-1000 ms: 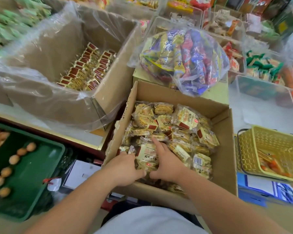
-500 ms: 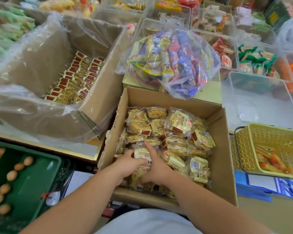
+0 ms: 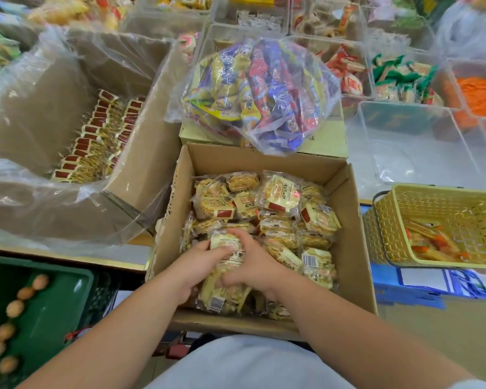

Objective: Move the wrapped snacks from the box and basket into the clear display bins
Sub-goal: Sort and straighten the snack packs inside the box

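The open cardboard box (image 3: 357, 262) sits at centre, filled with yellow wrapped snacks (image 3: 281, 192). Both hands are inside its near end. The left hand (image 3: 194, 265) and the right hand (image 3: 256, 268) face each other, fingers curled around one cluster of packets (image 3: 226, 248) pressed between them, still within the box. The yellow basket (image 3: 443, 189) stands just right of the box, with a few orange packets inside. A clear display bin (image 3: 421, 153) lies behind the basket on the counter.
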`<state>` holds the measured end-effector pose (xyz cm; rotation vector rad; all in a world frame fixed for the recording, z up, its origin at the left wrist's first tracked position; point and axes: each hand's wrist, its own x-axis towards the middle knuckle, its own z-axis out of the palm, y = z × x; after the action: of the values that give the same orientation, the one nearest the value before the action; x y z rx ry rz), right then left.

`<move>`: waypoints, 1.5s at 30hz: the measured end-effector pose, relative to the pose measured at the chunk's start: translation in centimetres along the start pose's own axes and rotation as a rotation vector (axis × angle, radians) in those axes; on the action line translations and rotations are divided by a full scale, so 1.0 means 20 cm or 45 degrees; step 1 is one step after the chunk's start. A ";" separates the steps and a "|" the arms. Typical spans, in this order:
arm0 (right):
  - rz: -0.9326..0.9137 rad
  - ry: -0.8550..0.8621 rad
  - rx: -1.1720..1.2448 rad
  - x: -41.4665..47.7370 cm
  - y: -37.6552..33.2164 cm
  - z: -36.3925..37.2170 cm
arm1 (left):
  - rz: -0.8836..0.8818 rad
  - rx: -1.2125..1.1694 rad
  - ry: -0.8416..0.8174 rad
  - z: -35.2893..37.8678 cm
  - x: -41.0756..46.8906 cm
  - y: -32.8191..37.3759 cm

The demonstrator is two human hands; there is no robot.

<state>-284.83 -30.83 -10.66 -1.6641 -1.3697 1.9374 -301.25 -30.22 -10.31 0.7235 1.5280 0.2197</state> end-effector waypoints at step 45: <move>-0.549 0.434 -1.318 -0.45 0.15 -0.32 | 0.320 1.503 -0.131 0.17 0.13 -0.05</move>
<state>-275.29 -35.61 -6.48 -1.6784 -2.4969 0.6380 -298.20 -30.40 -13.39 1.8146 1.3735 -0.5916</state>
